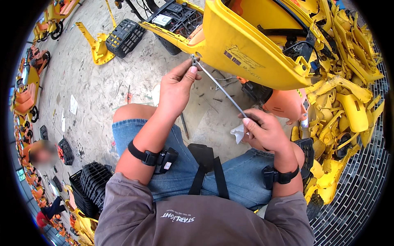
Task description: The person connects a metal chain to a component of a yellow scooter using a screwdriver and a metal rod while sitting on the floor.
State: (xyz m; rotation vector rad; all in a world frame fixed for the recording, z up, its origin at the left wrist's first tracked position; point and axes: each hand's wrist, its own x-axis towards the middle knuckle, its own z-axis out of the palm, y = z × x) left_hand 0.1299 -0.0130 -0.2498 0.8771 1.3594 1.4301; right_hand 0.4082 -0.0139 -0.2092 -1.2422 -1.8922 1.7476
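My left hand (176, 88) is raised in front of the yellow scooter body panel (246, 45). Its thumb and fingers pinch a small metal piece (194, 61) close to the panel's lower left corner. From my closed right hand (266, 128) a long thin screwdriver (223, 91) slants up to the left, its tip meeting that piece. The fingers cover the screwdriver's handle. Beside the right hand shows a crumpled white scrap (239, 132). Whether the metal piece is fastened to the panel, I cannot tell.
Broken yellow panels (344, 110) are heaped on the right, with an orange shell (288, 104) nearby. Black baskets (125, 37) stand at the far left and near left (93, 184). Orange scooters (26, 98) line the left edge. Small debris lies on the concrete floor (135, 74).
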